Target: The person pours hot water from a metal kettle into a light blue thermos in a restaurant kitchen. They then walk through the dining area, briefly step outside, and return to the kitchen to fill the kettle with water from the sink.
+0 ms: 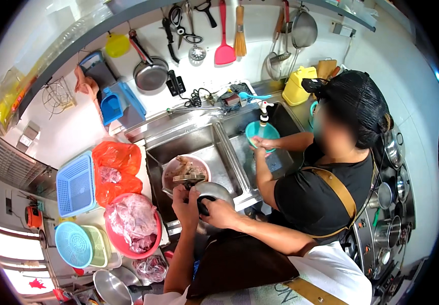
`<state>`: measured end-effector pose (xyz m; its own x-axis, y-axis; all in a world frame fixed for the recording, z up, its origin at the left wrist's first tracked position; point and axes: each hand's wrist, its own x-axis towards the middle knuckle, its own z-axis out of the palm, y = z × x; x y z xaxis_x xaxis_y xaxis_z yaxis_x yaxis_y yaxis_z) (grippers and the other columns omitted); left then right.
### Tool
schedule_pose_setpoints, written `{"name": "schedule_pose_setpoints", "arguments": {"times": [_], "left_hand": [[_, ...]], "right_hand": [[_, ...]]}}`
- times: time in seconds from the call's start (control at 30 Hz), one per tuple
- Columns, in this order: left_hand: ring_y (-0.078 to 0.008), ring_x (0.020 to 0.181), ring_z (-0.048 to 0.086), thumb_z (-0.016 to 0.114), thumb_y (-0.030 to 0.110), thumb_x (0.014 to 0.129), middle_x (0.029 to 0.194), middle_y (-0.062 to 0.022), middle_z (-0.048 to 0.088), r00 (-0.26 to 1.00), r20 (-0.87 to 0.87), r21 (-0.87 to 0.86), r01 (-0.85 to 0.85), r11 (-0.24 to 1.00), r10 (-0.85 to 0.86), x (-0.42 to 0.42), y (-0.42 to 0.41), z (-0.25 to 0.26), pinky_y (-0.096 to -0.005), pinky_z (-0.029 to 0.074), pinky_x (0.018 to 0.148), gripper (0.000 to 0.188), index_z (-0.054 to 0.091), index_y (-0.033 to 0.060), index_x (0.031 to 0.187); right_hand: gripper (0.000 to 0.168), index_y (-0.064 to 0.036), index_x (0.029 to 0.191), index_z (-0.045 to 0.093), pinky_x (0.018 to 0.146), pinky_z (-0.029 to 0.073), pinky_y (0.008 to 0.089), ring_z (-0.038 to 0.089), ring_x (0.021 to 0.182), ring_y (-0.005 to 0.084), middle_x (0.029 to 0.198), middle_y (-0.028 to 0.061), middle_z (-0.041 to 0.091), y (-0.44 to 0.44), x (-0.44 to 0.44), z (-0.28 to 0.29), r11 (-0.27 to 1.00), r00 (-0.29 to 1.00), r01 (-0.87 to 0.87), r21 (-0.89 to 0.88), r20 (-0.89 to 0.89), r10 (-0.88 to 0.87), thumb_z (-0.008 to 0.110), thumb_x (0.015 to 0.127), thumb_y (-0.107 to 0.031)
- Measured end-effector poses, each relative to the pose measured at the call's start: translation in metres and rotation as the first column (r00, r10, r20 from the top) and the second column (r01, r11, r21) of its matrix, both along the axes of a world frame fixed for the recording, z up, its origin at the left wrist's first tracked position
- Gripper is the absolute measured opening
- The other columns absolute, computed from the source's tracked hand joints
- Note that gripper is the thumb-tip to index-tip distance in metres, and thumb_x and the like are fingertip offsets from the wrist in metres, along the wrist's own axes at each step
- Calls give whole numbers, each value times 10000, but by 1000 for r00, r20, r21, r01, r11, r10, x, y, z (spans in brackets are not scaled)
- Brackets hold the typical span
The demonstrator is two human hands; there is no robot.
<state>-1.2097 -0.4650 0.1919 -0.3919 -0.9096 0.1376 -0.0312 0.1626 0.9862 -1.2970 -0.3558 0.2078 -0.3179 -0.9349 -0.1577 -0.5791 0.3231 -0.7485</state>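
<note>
My left hand [186,204] pinches the dark knob of a round metal lid [189,178], tilted over a white bowl [209,171] in the left sink basin. Inside that bowl are pieces of raw meat [185,166], partly covered by the lid. My right hand [221,214] grips the black handle of a rounded metal vessel [216,191], perhaps a kettle, at the sink's front edge. My own forearms and hands hide much of its lower part.
To my right, a co-worker [326,183] holds a teal bowl [268,132] under a running tap [264,110]. On the left stand a red basin [157,236] of raw meat, a red plastic bag [118,152] and a blue basket [75,183]. Utensils hang on the wall, including a pink spatula [225,53].
</note>
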Motion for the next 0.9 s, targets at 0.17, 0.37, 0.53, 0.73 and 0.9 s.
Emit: {"name": "schedule_pose_setpoints", "arguments": {"times": [0.17, 0.37, 0.53, 0.73, 0.9], "left_hand": [[-91, 637, 612, 697, 114, 963, 711, -57, 673, 997, 76, -101, -27, 995, 35, -2, 6, -8, -266, 485, 606, 210, 576, -11, 1082], [-75, 648, 552, 647, 86, 996, 737, -14, 603, 999, 51, -81, -6, 997, 10, -3, 4, -7, -239, 444, 612, 138, 549, 1, 1045], [-73, 649, 547, 639, 86, 1001, 731, -9, 597, 999, 40, -91, 0, 996, 4, -4, 4, -8, -240, 442, 609, 126, 551, 4, 1039], [-55, 655, 527, 629, 71, 1006, 757, 9, 593, 999, 35, -93, 11, 996, -8, -2, 2, -16, -226, 426, 602, 97, 553, 16, 1030], [-44, 664, 513, 620, 60, 1010, 771, 22, 584, 1000, 4, -78, 25, 997, -25, -2, 3, -18, -218, 412, 594, 81, 554, 21, 1037]], "right_hand": [[466, -15, 1190, 620, 804, 540, 532, 688, 883, 452, 920, 258, 716, 4, -1, 6, 1000, 1000, 10, 14, 19, -10, 725, 825, -285], [496, -18, 1247, 621, 836, 544, 513, 690, 921, 446, 955, 260, 719, -1, -4, 5, 999, 999, 0, 35, 43, -1, 701, 827, -268], [485, -24, 1250, 624, 841, 547, 516, 688, 930, 447, 977, 254, 721, -1, -2, -2, 1000, 998, 12, -5, 56, -12, 690, 830, -258], [481, -31, 1252, 625, 840, 545, 528, 687, 930, 443, 989, 253, 719, 0, 0, -4, 999, 996, 38, -39, 88, -34, 684, 828, -251], [484, -35, 1253, 625, 840, 545, 528, 688, 932, 439, 995, 245, 722, 2, -1, -2, 999, 997, 37, -40, 73, -34, 684, 826, -254]]}}
